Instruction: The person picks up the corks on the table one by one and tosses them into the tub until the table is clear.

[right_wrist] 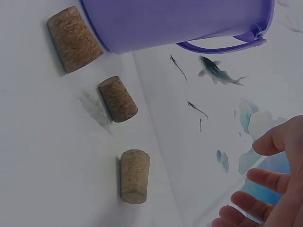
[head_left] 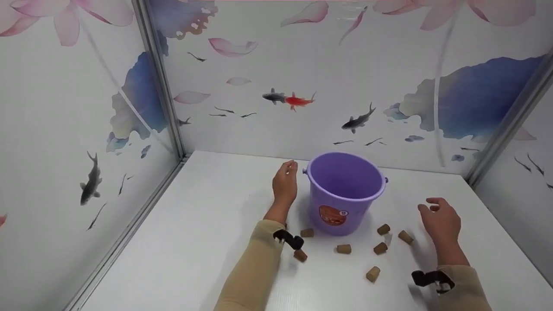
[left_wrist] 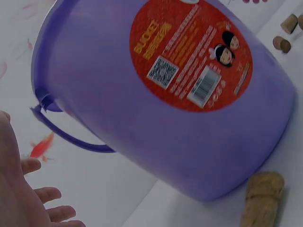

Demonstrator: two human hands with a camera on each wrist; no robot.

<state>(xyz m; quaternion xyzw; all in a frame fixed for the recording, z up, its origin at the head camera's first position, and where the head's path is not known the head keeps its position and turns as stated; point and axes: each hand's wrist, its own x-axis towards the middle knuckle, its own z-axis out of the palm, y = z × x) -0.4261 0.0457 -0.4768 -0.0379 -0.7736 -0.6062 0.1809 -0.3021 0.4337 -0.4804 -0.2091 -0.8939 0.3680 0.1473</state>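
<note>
A purple bucket (head_left: 341, 207) stands upright toward the back of the white table, a red oval label on its front. Just left of its rim is my left hand (head_left: 285, 183), raised, fingers relaxed and holding nothing; the left wrist view shows its fingers (left_wrist: 49, 195) apart from the bucket. My right hand (head_left: 441, 220) hovers to the right of the bucket with loosely bent fingers and nothing in them. Several cork stoppers lie in front of the bucket, among them one cork (head_left: 373, 274) nearest the front and another cork (head_left: 405, 237) closest to my right hand.
White panels with painted fish and lotus enclose the table (head_left: 207, 224) at the back and both sides. A metal corner post (head_left: 162, 82) rises at the back left. The bucket's handle (right_wrist: 222, 48) hangs down behind it. More corks (head_left: 344, 249) lie between my forearms.
</note>
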